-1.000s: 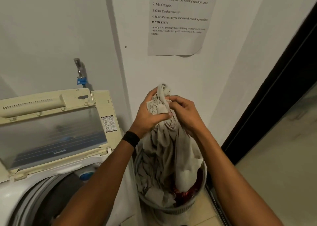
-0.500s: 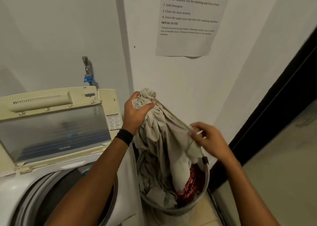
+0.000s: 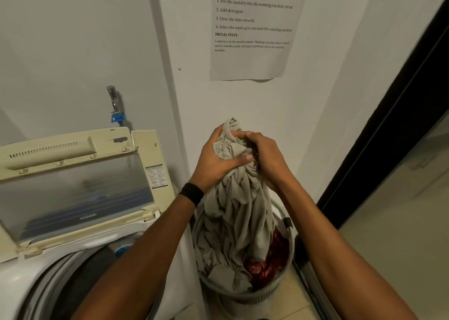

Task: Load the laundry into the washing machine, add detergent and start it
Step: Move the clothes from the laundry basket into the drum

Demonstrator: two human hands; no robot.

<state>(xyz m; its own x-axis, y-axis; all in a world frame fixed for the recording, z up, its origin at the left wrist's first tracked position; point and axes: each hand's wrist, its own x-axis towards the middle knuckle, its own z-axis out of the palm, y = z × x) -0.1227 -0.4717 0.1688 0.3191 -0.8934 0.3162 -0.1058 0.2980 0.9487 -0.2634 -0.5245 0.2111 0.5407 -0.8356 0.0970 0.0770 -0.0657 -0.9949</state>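
Note:
A long grey cloth [image 3: 239, 210] hangs bunched from both my hands, its lower end still inside the round grey laundry basket [image 3: 245, 295] on the floor. My left hand [image 3: 216, 160] grips the gathered top of the cloth from the left. My right hand [image 3: 266, 158] grips the same bunch from the right, thumb over the folds. A red garment [image 3: 266, 268] lies in the basket under the cloth. The top-loading washing machine [image 3: 29, 278] stands at lower left with its lid [image 3: 73, 188] raised and the dark drum [image 3: 80, 278] showing.
A tap with a blue fitting [image 3: 116, 115] sticks out of the wall above the machine. A printed task sheet [image 3: 252, 28] hangs on the wall. A dark door frame [image 3: 379, 144] runs down the right side, with tiled floor [image 3: 401, 234] beyond it.
My right hand has come back up from the basket's right rim and joined the left hand on the cloth's top. The bunch now sits further right, over the basket.

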